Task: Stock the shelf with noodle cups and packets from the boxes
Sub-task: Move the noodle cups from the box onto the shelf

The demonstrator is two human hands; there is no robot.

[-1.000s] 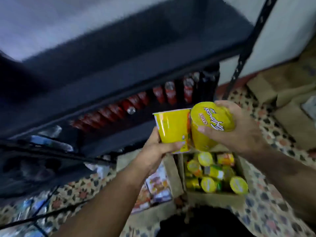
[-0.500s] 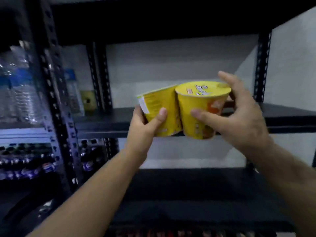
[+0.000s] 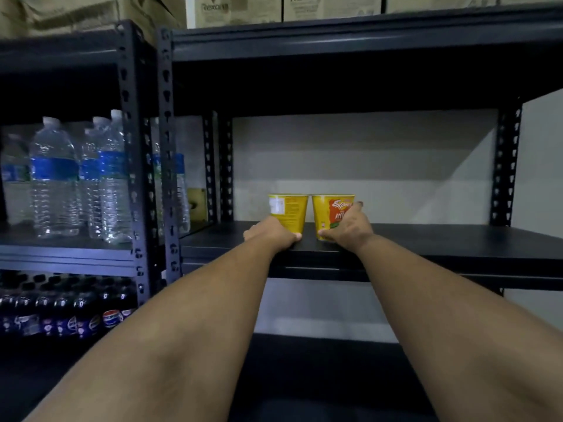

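Two yellow noodle cups stand upright on the black shelf point(image 3: 426, 239), side by side near the middle of the board and set back from its front edge, with only a narrow gap between them. The left cup point(image 3: 289, 208) turns a white printed panel toward the camera; the right cup point(image 3: 330, 211) shows red and green lettering on its wall.

Both arms reach forward from the bottom of the view. The left hand point(image 3: 271, 234) wraps round the base of the left cup, its thumb lying along the shelf board at the cup's foot and its fingers curled about the far-left side. The right hand point(image 3: 348, 226) holds the right cup, with the thumb at the cup's base and the fingers reaching up the right side of its wall (the fingertips come close to the rim). Each hand is closed round its own cup, and both cups rest on the board.

On the neighbouring rack to the left, clear water bottles point(image 3: 73, 178) with blue labels stand in a group, and dark soda bottles point(image 3: 61, 312) fill the level below them. Cardboard boxes point(image 3: 237, 7) sit on top of the shelving. A pale wall point(image 3: 365, 153) shows behind the shelf.
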